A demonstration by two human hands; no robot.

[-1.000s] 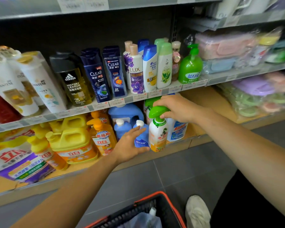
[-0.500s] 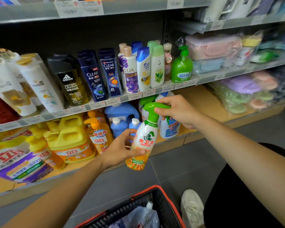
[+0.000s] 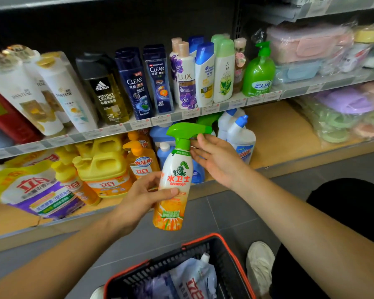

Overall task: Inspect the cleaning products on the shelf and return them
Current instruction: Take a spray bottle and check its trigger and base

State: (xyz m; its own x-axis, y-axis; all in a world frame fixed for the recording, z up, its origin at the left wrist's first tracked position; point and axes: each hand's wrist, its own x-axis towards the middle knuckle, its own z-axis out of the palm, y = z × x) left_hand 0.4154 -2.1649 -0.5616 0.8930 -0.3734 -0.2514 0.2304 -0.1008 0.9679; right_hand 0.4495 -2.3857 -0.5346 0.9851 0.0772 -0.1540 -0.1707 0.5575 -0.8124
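Observation:
A white and orange spray bottle with a green trigger head is held upright in front of the bottom shelf. My left hand grips its body, thumb across the label. Beside the bottle's neck my right hand is open, its straight fingertips close to the trigger; whether they touch it is unclear. Behind the bottle stand blue detergent bottles and white toilet-cleaner bottles.
Yellow dish-soap jugs and refill pouches fill the bottom shelf's left. Shampoo bottles line the shelf above. A black basket with an orange rim sits on the floor below, holding a pouch. My white shoe is beside it.
The spray bottle came off the bottom shelf toward me and now stands upright in my left hand. My right hand let go of the trigger head and opened.

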